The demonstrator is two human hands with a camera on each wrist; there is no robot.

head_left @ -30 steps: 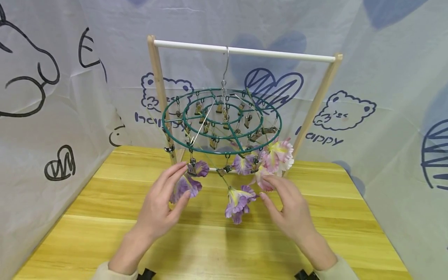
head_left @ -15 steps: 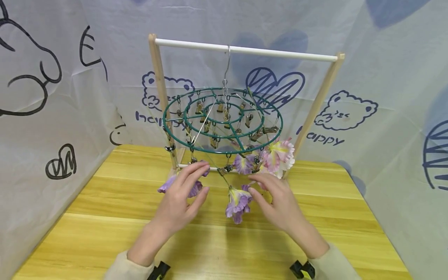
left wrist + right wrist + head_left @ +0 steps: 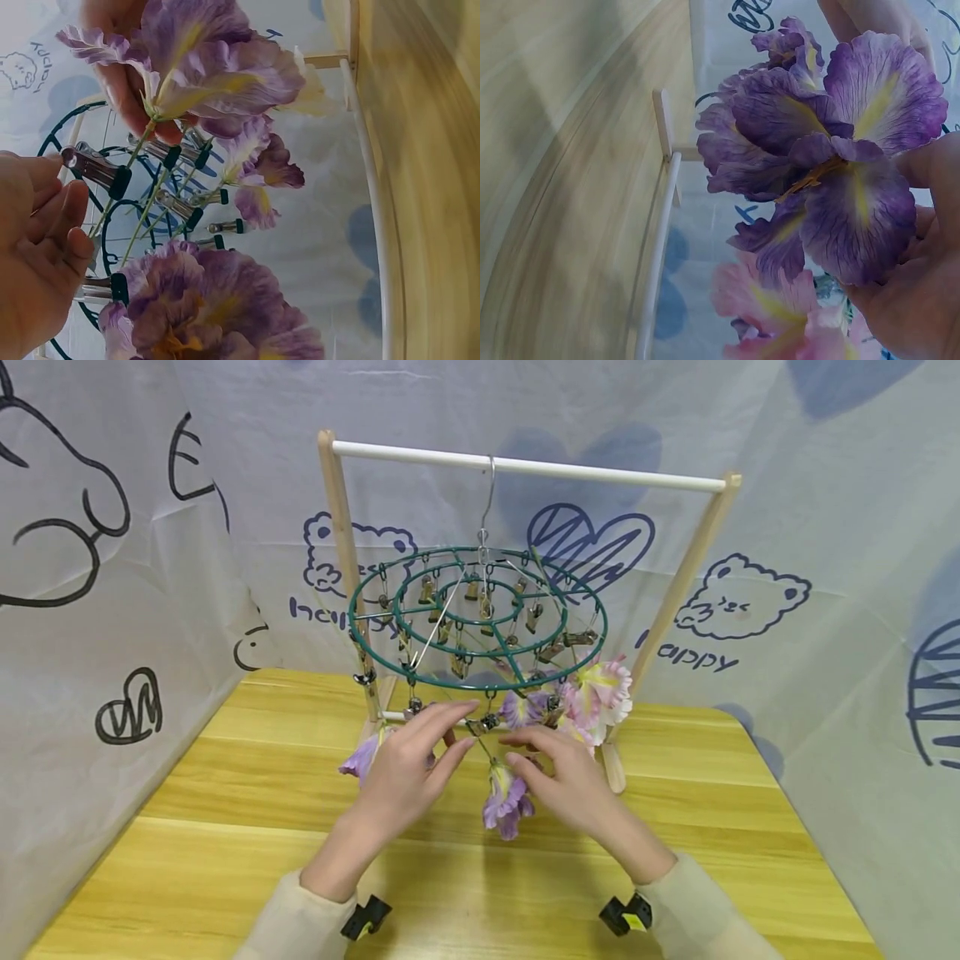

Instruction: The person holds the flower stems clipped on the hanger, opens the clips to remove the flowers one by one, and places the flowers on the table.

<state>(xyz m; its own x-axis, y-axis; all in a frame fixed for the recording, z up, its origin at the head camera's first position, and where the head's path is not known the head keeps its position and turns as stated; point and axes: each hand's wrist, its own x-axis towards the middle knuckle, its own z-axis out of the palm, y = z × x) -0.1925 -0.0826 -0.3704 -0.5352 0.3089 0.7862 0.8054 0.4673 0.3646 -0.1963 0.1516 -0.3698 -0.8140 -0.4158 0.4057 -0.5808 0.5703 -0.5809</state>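
Note:
In the head view the left hand (image 3: 401, 772) is beside a metal clip (image 3: 483, 724) at the front of the green ring hanger (image 3: 477, 687). A fingertip reaches the clip's end in the left wrist view; I cannot tell if it touches. The clip holds the stem of a hanging purple flower (image 3: 506, 802). From the right, the right hand (image 3: 558, 768) has its relaxed fingers at this flower's upper petals. In the right wrist view purple petals (image 3: 859, 217) partly cover that hand (image 3: 922, 285). Another purple flower (image 3: 362, 760) hangs behind the left hand.
The hanger hooks over the white bar (image 3: 600, 471) of a wooden stand (image 3: 697, 547) on the wooden table (image 3: 480, 893). Pink and white flowers (image 3: 600, 693) hang at the right. Several other clips dangle from the rings. Drawn-on sheeting (image 3: 840, 510) surrounds the table.
The left hand has moved right, from the left purple flower to the front clip. The right hand has moved left to the middle purple flower.

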